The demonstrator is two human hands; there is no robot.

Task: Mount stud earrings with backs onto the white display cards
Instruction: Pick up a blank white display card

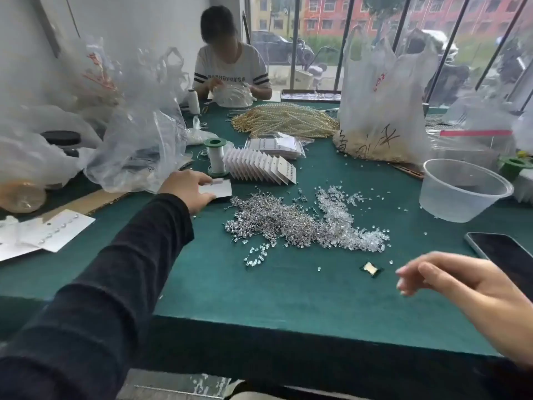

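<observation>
Nearest, the right hand point(450, 287) hangs just above the green table point(259, 298) at its front edge. Its fingers are loosely curled and a little apart; it is motion-blurred, but it appears to hold nothing. Just beyond its fingertips lies a small dark square scrap point(371, 269), with a phone point(501, 252) to the right.

Mid-table sits the heap of stud earrings point(271, 223). It runs straight into the heap of clear backs point(346, 215) on its right, and strays from both are scattered around.

Further off and to the left, the left hand point(187, 192) reaches over the top card point(220, 188) of a short stack. Its fingers are bent over the card's left end and the thumb is set against the near edge — a pinch, about to lift it. Behind the stack stand a thread spool point(216, 157) and a fanned row of cards point(259, 166).

Several things could go wrong from here:
- The pinch may lift two cards at once, since the stack's edges lie flush.
- Drawing the card back takes the dark sleeve point(138, 255) close past the left fringe of the studs, and a brush there would drag posts across the cloth or snag them in the knit.
- The two heaps already touch — a careless pick could bring up tangled studs or send loose backs rolling off the front edge.
</observation>
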